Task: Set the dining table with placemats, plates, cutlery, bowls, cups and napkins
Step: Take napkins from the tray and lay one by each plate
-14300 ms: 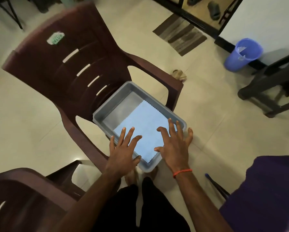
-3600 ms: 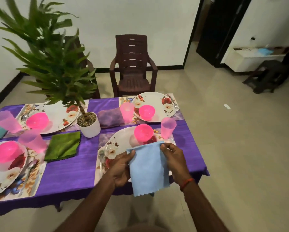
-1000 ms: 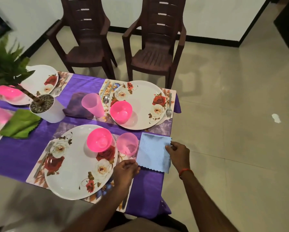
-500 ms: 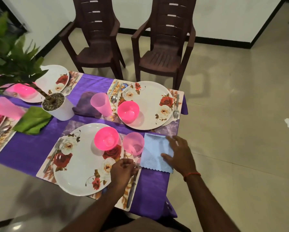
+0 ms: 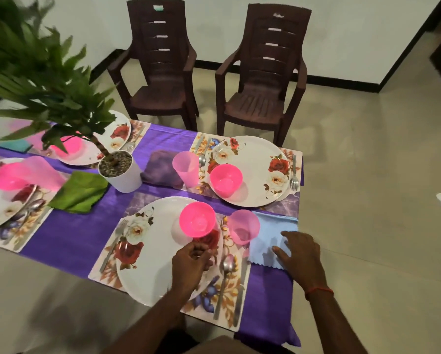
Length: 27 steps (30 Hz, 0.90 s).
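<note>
A light blue napkin (image 5: 270,233) lies flat on the purple tablecloth (image 5: 73,236), right of the pink cup (image 5: 243,227) of the nearest setting. My right hand (image 5: 300,251) rests on the napkin's right half with straight, spread fingers. My left hand (image 5: 191,261) hovers with loosely curled fingers over the right edge of the near floral plate (image 5: 160,251), holding nothing. That plate carries a pink bowl (image 5: 197,223). A fork (image 5: 113,247) lies to its left, a spoon (image 5: 224,279) and a knife (image 5: 241,284) on its right.
A second setting with plate (image 5: 255,169), pink bowl, cup and purple napkin (image 5: 160,169) lies beyond. A potted plant (image 5: 119,172) and green napkin (image 5: 80,191) stand at left centre. Two brown chairs (image 5: 263,77) face the far table edge.
My right hand has slid across the blue napkin and flattened on it. My left hand stays curled over the plate's edge. The view has pulled back a little.
</note>
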Tool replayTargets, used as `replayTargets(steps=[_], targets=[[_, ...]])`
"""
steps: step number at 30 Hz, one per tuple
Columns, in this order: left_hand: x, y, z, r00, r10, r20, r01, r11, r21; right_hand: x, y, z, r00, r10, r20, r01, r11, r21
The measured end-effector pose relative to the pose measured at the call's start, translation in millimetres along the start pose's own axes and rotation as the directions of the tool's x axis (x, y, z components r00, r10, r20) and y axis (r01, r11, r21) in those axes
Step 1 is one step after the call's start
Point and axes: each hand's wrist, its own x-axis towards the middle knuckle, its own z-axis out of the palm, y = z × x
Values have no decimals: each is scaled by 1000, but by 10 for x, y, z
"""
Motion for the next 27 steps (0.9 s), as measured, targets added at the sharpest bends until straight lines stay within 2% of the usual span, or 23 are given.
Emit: replayTargets(steps=[3, 8, 11, 13, 15, 17, 18, 21, 24, 27], targets=[[139, -28, -340, 1000, 19, -10, -20, 1000, -11, -248, -255, 9, 999, 15, -52, -12, 999, 45], [335, -116, -849, 998, 63, -18, -63, 998, 25, -577, -899, 118, 991, 117, 64, -117, 993, 1], [464, -176, -1186, 992, 127, -5, -126, 988, 88, -703, -1265, 299, 978, 177, 107, -187, 977, 98], [579, -246, -1430, 985, 169, 44, -174, 960, 221, -772, -1485, 403, 966, 221, 135, -237, 964, 121], [679, -354, -1719, 967, 225, 122, -256, 830, 495, -860, -1723, 495, 951, 265, 158, -286, 950, 125], [745, -428, -1991, 966, 200, 161, -256, 700, 666, -959, -1908, 572, 940, 299, 163, -325, 931, 164], [787, -479, -2106, 974, 163, 155, -225, 682, 696, -1003, -1966, 606, 931, 320, 173, -350, 919, 184], [924, -647, -2370, 988, 83, 133, -154, 683, 714, -1068, -2117, 675, 896, 380, 229, -431, 869, 242], [1028, -723, -2445, 990, 47, 129, -128, 657, 743, -1081, -2213, 747, 869, 426, 253, -495, 775, 394], [1118, -672, -2408, 983, 60, 175, -172, 649, 741, -1085, -2276, 809, 854, 461, 240, -517, 701, 491]])
